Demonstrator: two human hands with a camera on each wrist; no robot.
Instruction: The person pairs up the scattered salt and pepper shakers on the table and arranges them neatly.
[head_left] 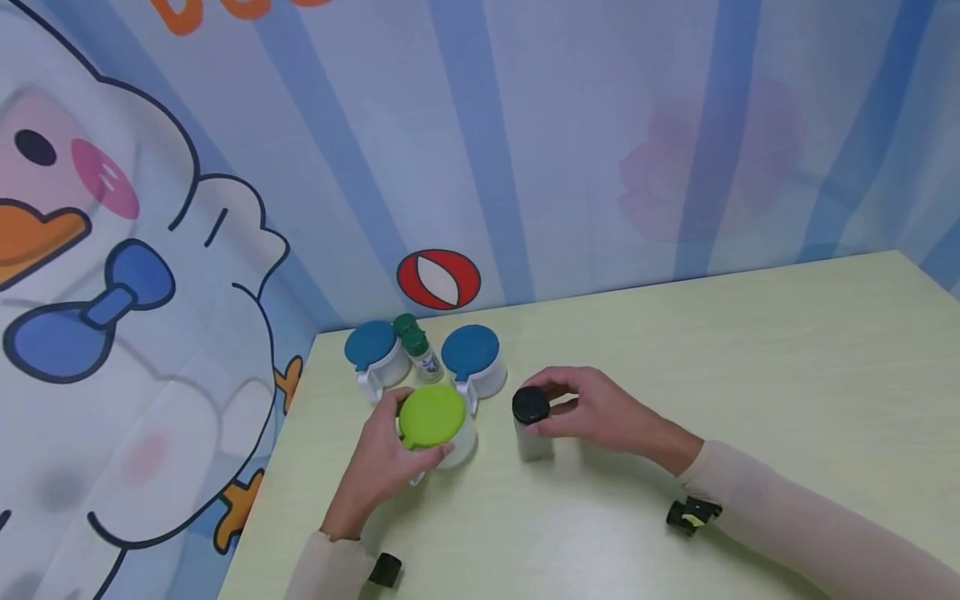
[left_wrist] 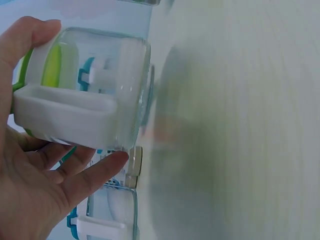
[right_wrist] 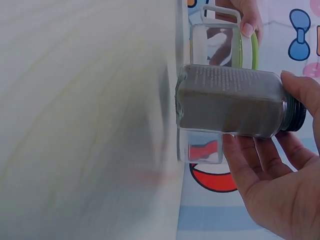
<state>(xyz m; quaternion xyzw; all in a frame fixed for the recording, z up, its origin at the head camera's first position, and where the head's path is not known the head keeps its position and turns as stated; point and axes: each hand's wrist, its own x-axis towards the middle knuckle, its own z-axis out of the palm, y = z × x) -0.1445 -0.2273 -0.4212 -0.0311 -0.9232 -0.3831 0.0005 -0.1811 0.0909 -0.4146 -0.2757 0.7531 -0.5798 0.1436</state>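
A clear glass jar (left_wrist: pixel 132 95) with a bright green lid (head_left: pixel 432 415) and a white handle (left_wrist: pixel 65 112) is in my left hand (head_left: pixel 378 467), thumb and fingers on either side of its top. To its right, my right hand (head_left: pixel 592 410) pinches a spice bottle (head_left: pixel 534 442) just below its black cap (head_left: pixel 531 404). Grey-brown powder fills most of that bottle in the right wrist view, with small print on one side. Both containers are close to the tabletop; whether their bases touch it I cannot tell.
Behind my left hand stand two jars with blue lids, one left (head_left: pixel 370 345) and one right (head_left: pixel 471 350). Between them are two green-capped bottles, a front one (head_left: pixel 415 343) and a back one (head_left: pixel 405 323). The pale table (head_left: pixel 750 358) meets a printed backdrop (head_left: pixel 585 150).
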